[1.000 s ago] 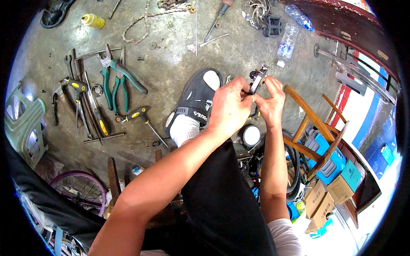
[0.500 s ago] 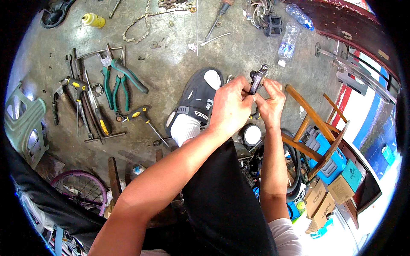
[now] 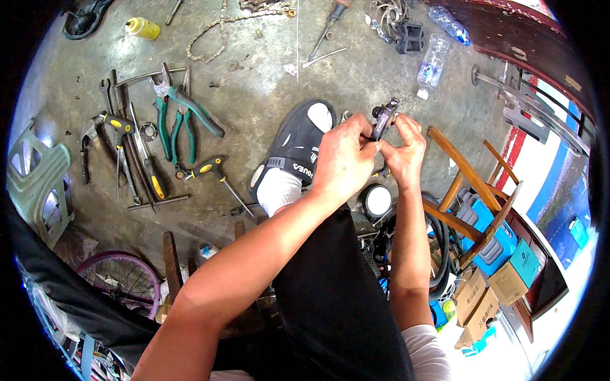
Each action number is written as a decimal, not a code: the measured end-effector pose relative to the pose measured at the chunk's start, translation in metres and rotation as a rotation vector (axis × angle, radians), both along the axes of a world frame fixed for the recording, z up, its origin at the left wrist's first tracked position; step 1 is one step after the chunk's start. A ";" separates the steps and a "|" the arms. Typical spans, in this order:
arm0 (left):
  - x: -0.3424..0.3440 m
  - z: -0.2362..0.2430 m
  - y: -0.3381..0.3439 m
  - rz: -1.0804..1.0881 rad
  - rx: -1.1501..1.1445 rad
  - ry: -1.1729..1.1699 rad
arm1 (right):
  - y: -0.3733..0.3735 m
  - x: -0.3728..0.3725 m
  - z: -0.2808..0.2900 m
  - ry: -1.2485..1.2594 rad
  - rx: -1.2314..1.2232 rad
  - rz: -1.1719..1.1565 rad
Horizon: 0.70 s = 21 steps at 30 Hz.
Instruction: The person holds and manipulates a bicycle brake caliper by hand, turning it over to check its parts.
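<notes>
Over the floor just right of my black sandal (image 3: pixel 289 143), both hands hold a small dark metal bicycle part (image 3: pixel 384 118), perhaps a derailleur. My left hand (image 3: pixel 345 159) is closed, thumb and fingers pinching the part's lower end. My right hand (image 3: pixel 405 149) comes from the other side, its thumb near the left thumb and its fingers curled against the part. The fingers hide the lower end, and I cannot make out what is between the thumbs. The upper end with its clamp-like piece sticks out above the fingers.
Left of the foot lie green-handled pliers (image 3: pixel 184 127), a hammer (image 3: pixel 92 136) and a yellow-black T-handle wrench (image 3: pixel 210 168). Farther off are a bicycle chain (image 3: pixel 222 32), a screwdriver (image 3: pixel 327 25), a pedal (image 3: pixel 410 38) and a plastic bottle (image 3: pixel 432 66). A wooden stool (image 3: pixel 467 165) stands at right.
The view has shifted slightly, so the floor things sit a little farther right. Both hands keep their grip on the part, which has barely turned.
</notes>
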<state>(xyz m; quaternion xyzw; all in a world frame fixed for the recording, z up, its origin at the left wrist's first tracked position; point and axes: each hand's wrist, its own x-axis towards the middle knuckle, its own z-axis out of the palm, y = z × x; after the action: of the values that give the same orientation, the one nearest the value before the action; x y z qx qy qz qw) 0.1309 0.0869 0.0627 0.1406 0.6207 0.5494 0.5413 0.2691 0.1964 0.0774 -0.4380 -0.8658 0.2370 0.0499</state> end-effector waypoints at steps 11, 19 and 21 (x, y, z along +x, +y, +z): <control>-0.004 -0.002 -0.006 -0.031 -0.074 -0.067 | 0.003 -0.021 0.007 -0.031 -0.123 0.079; -0.040 -0.007 -0.026 -0.027 -0.060 -0.116 | -0.016 -0.039 0.001 0.058 -0.193 0.076; -0.062 -0.011 -0.043 -0.018 -0.089 -0.195 | -0.028 -0.056 -0.004 0.086 -0.325 0.058</control>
<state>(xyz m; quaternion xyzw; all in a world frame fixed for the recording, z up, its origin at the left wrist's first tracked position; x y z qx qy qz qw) 0.0688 0.0439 0.0520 0.0679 0.5875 0.5278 0.6097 0.2133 0.1683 0.0730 -0.4044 -0.8254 0.3938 0.0084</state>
